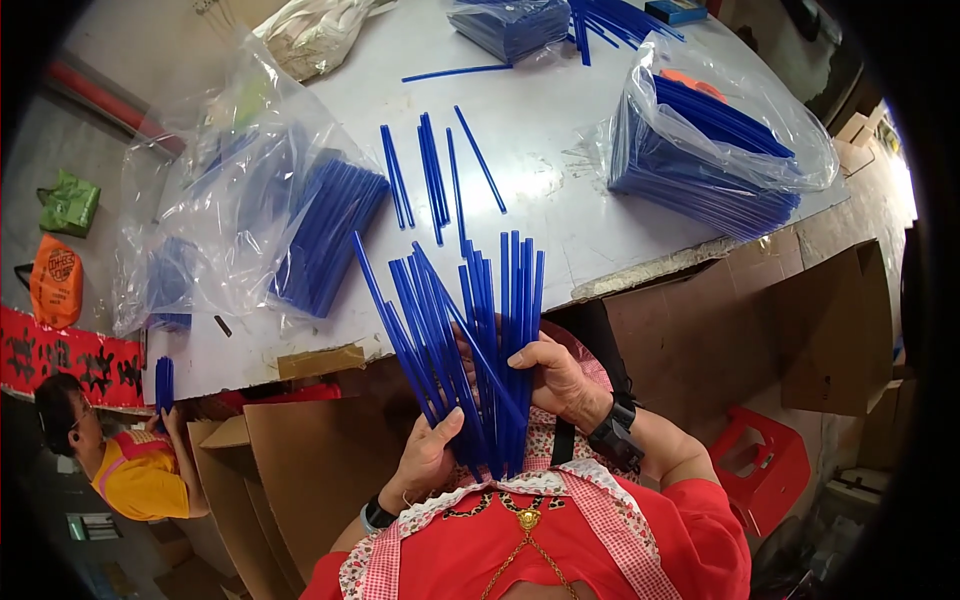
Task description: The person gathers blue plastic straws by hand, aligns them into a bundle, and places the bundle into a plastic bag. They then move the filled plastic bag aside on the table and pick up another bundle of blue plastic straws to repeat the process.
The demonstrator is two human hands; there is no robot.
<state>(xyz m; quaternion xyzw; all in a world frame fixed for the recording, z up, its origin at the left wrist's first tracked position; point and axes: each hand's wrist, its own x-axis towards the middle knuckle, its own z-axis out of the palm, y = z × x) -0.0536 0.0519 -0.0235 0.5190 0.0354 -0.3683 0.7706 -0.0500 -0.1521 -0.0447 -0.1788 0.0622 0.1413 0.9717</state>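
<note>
Between my two hands fans a loose bunch of long blue plastic tubes (480,340), held in front of my chest at the table's near edge. Some of them cross at a slant. My left hand (428,458) is closed round the lower left part, its thumb lying over the tubes. My right hand (556,372) grips the right part higher up, thumb pressed on the front. The fingers behind the bunch are mostly hidden. Just beyond the tips, several loose blue tubes (432,180) lie on the white table (545,150).
Clear plastic bags of blue tubes stand on the table at left (330,230) and right (700,150), with another bag (510,30) at the back. Open cardboard boxes (320,480) sit below the near edge. A red stool (762,465) is at right. A co-worker (140,470) holds tubes at left.
</note>
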